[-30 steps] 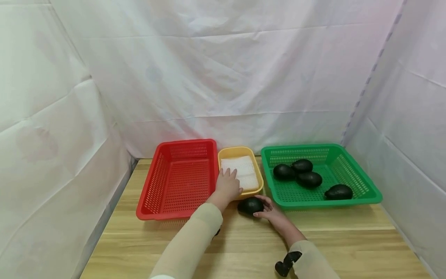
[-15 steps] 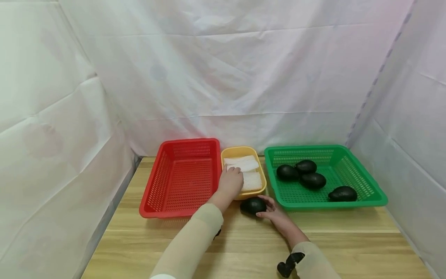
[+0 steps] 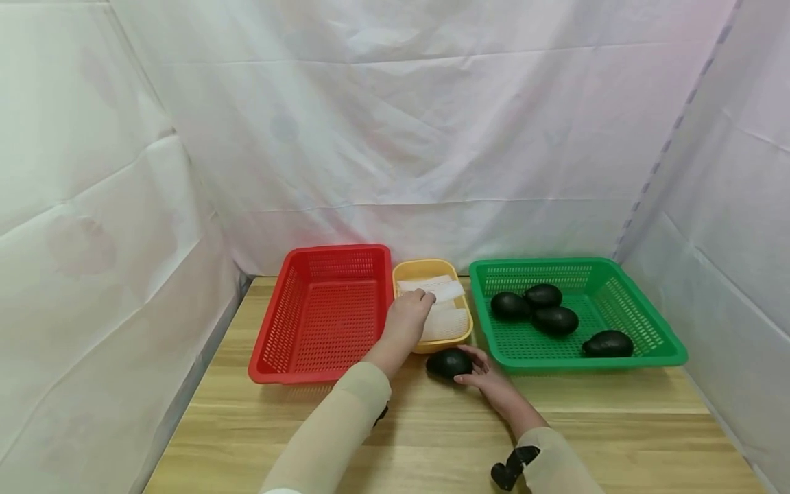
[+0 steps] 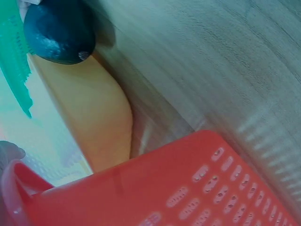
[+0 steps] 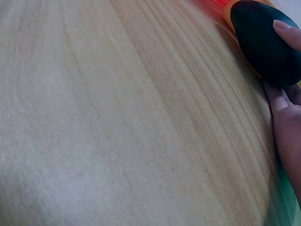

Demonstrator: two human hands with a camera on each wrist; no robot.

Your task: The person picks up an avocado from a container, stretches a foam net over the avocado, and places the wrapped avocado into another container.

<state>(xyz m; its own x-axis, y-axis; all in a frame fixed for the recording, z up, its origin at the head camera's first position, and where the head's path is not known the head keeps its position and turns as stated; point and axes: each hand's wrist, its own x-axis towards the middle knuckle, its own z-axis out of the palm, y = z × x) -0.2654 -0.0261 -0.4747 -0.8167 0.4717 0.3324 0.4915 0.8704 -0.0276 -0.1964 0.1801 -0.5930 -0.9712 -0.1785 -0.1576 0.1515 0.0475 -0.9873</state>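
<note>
My left hand [image 3: 406, 321] pinches a white foam net sleeve [image 3: 452, 291] over the small yellow basket [image 3: 439, 345]; the sleeve's right end tilts up. More white netting [image 3: 446, 324] lies in the basket beneath. In the left wrist view only a bit of the hand [image 4: 8, 153] shows at the left edge. My right hand [image 3: 487, 381] holds a dark avocado [image 3: 447, 364] on the table in front of the yellow basket, thumb on one side and fingers on the other. The right wrist view shows the thumb [image 5: 288, 34] against the avocado [image 5: 263, 44].
An empty red basket [image 3: 327, 378] stands left of the yellow one, close against it. To the right, a green basket [image 3: 592, 363] holds several avocados [image 3: 555, 320]. Bare wooden table [image 3: 444, 439] lies in front, with white cloth [image 3: 395, 137] hung behind and at both sides.
The left hand has gone from spread fingers on the netting to pinching one foam net sleeve, which has shifted and lifted at one end. The right hand keeps its hold on the avocado.
</note>
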